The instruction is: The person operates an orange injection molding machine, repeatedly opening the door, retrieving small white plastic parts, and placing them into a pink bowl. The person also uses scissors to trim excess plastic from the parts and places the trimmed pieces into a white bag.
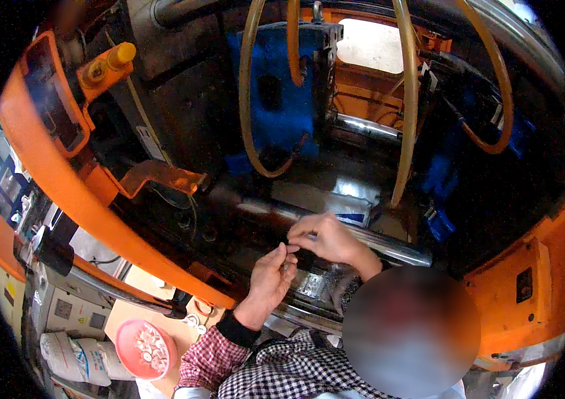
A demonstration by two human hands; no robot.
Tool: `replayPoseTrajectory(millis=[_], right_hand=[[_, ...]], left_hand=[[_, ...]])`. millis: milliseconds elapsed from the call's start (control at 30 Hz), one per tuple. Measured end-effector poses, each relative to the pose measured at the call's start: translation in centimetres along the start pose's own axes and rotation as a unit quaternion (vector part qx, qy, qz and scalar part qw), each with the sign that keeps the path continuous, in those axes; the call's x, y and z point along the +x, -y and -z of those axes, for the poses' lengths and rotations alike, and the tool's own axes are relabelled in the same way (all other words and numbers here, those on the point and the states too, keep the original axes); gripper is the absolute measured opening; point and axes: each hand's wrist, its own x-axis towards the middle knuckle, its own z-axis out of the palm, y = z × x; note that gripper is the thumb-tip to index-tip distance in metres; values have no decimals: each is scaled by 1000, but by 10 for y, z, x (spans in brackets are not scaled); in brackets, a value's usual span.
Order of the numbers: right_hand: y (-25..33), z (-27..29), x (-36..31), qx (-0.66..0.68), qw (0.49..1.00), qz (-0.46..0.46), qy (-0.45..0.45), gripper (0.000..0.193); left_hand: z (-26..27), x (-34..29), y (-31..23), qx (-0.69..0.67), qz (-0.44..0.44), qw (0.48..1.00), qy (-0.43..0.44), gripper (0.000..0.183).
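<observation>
My left hand (272,279) reaches up from a red checked sleeve with a dark cuff. Its thumb and fingers are pinched together. Just above and to its right is my right hand (326,238), fingers bent and tips pressed together, almost meeting the left fingertips. Anything between the fingertips is too small or hidden to make out. Both hands are over the open middle of a large machine, in front of a shiny metal bar (395,249). Behind them a blue machine block (282,100) stands upright, with yellowish hoses (248,86) looping down in front of it.
An orange machine frame (123,219) curves along the left; an orange panel (515,292) stands at right. An orange bracket (163,174) juts inward. At lower left, a pink basin (120,346) of pale small parts sits on a tan table (119,309), beside white sacks (73,359).
</observation>
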Motion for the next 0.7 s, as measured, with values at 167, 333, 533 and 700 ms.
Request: replayPoseTrajectory(millis=[167, 333, 533, 700], right_hand=[[-79, 45, 74, -101, 901, 22, -420, 11], [-190, 80, 148, -242, 818, -167, -495, 18], [-227, 97, 175, -135, 823, -148, -531, 20], [-204, 75, 189, -120, 855, -200, -463, 20]], left_hand=[[0, -8, 6, 37, 4, 999, -5, 27], [2, -17, 12, 94, 27, 995, -4, 27], [18, -23, 13, 113, 25, 993, -12, 26], [30, -22, 15, 101, 10, 994, -30, 26]])
